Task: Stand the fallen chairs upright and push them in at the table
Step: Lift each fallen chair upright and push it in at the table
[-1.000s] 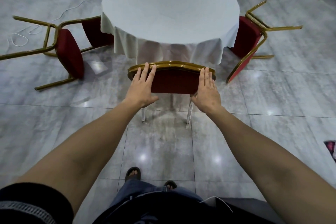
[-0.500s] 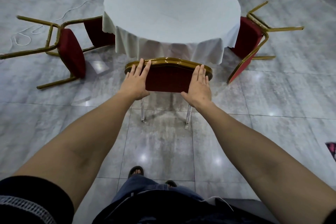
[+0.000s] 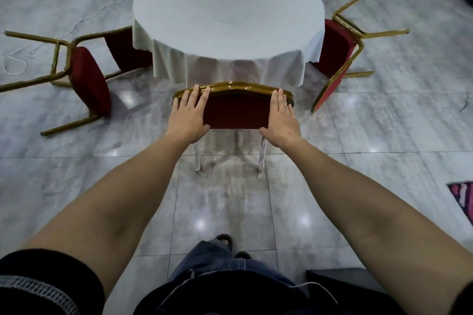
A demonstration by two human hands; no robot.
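Note:
An upright red chair with a gold frame [image 3: 236, 110] stands at the near side of the round table with a white cloth [image 3: 227, 13]; its seat is hidden under the cloth's hem. My left hand [image 3: 189, 116] lies flat on the left of the backrest and my right hand [image 3: 281, 120] flat on the right, fingers straight, not curled round it. One red chair [image 3: 88, 82] lies on its side left of the table. Another red chair [image 3: 332, 46] lies tipped over at the table's right, legs pointing away.
A white cable [image 3: 15, 64] snakes over the grey tiled floor at the far left. A patterned rug's corner [image 3: 463, 197] shows at the right edge. A dark flat object [image 3: 340, 281] lies by my right leg. My sandalled feet stand behind the chair.
The upright chair has slid forward toward the table with both palms pressed on its backrest. The two fallen chairs have not moved.

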